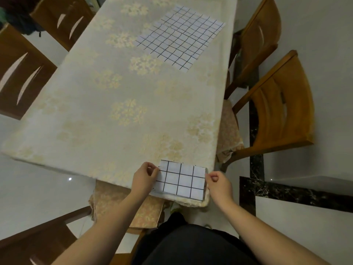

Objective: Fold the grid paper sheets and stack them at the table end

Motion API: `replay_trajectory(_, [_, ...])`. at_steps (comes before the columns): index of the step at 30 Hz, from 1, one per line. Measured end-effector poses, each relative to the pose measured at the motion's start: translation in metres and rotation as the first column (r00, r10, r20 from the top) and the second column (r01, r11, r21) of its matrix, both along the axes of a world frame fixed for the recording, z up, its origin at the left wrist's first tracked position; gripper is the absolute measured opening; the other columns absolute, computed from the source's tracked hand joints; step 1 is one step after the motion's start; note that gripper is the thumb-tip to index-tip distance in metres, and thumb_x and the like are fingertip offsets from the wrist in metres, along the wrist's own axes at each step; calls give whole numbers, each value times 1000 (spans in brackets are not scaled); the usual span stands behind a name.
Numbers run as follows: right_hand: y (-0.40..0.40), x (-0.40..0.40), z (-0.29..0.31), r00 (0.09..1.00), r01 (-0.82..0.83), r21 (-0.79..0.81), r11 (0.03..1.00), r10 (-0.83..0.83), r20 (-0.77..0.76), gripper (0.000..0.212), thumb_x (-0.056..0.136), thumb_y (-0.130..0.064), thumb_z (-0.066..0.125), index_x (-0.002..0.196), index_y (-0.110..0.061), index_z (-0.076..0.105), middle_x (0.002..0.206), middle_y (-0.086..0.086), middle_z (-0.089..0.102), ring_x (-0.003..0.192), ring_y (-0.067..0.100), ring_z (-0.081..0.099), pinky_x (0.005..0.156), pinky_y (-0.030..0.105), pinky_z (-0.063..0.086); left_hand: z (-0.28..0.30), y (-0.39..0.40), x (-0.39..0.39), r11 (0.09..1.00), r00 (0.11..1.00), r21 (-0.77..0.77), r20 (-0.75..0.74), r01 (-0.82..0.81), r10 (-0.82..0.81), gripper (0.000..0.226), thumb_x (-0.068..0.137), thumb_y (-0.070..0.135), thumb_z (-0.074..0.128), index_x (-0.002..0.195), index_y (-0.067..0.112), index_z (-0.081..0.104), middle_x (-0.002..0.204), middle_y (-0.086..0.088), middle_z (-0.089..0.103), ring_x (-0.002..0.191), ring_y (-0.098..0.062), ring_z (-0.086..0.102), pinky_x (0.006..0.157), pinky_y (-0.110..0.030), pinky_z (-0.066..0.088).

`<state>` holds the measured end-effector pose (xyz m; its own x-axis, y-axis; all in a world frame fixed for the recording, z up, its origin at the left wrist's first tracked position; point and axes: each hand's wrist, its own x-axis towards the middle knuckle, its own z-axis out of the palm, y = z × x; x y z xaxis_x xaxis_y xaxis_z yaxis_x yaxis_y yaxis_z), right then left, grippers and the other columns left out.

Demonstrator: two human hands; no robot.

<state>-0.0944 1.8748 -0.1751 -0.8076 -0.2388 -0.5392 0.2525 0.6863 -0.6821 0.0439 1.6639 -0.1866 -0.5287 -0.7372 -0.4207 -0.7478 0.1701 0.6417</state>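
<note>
Grid paper, folded down to a small rectangle (181, 180), lies at the near right corner of the table (107, 111), right at its edge. Going from the left: two dark wooden chairs (23, 73) stand along the table's left side. The left hand (145, 177) pinches the folded piece's left edge between thumb and fingers. The right hand (216, 181) is curled at the piece's right edge, fingertips touching it; whether it actually grips, I cannot tell. Farther up the floral tablecloth, an unfolded grid sheet (180, 37) lies flat toward the far right side. Two lighter wooden chairs (277, 104) stand at the right.
</note>
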Motion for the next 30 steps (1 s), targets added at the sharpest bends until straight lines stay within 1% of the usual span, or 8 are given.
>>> replay_trajectory(2, [0, 3, 8, 984, -62, 4, 998, 62, -169, 10, 98, -32, 51, 98, -22, 55, 95, -5, 61, 77, 6, 58, 61, 23, 46, 5, 7, 3, 987, 999, -156, -29, -36, 32, 20, 93, 36, 57, 99, 17, 58, 85, 3, 63, 72, -11, 59, 60, -28, 49])
replay_trajectory(3, [0, 6, 10, 961, -127, 8, 992, 125, -245, 12, 99, -32, 48, 102, -23, 55, 98, -7, 57, 80, 5, 56, 62, 21, 44, 5, 10, 5, 953, 998, -300, -39, 36, -49, 19, 93, 33, 57, 100, 16, 59, 87, 3, 62, 74, -12, 58, 64, -29, 48])
replay_trajectory(6, [-11, 18, 2, 820, -405, 70, 912, 396, -413, 31, 99, -34, 39, 122, -19, 55, 114, -6, 52, 102, 10, 53, 86, 25, 46, -10, 20, 11, 637, 841, -642, 24, 427, -541, 29, 89, 25, 54, 114, 12, 63, 110, -5, 64, 98, -23, 61, 83, -38, 51])
replay_trajectory(8, [-22, 29, -11, 678, -547, 189, 816, 564, -472, 45, 97, -35, 30, 132, -16, 52, 130, -1, 54, 121, 15, 49, 110, 31, 33, -27, 25, 15, 446, 665, -669, 97, 594, -741, 45, 91, 24, 50, 133, 9, 54, 136, -8, 55, 126, -25, 51, 105, -41, 41])
replay_trajectory(10, [-34, 39, -22, 574, -594, 303, 745, 657, -488, 48, 96, -31, 31, 137, -14, 49, 138, 2, 54, 129, 18, 48, 116, 31, 21, -37, 26, 16, 381, 600, -662, 132, 646, -789, 50, 96, 23, 45, 144, 7, 42, 151, -9, 40, 142, -24, 34, 116, -41, 25])
replay_trajectory(15, [-42, 40, -36, 507, -636, 477, 606, 795, -333, 57, 94, -37, 33, 144, -10, 40, 150, 4, 41, 139, 18, 38, 116, 34, 10, -46, 16, 14, 406, 607, -574, 211, 711, -766, 52, 101, 29, 40, 148, 6, 34, 156, -11, 28, 147, -23, 21, 115, -45, 28])
replay_trajectory(19, [-36, 31, -45, 463, -664, 530, 527, 847, -261, 63, 96, -44, 30, 149, -10, 30, 157, 4, 28, 144, 17, 27, 116, 36, 15, -45, 7, 12, 419, 595, -524, 225, 741, -771, 55, 100, 34, 39, 150, 12, 30, 158, -5, 25, 147, -19, 19, 117, -43, 25])
replay_trajectory(30, [-20, 17, -41, 526, -628, 563, 536, 827, -200, 68, 97, -51, 26, 152, -10, 23, 159, 5, 19, 146, 18, 15, 116, 37, 14, -42, -4, 14, 488, 609, -375, 355, 788, -710, 72, 97, 57, 33, 155, 17, 13, 162, -3, 9, 149, -15, 5, 120, -40, 11])
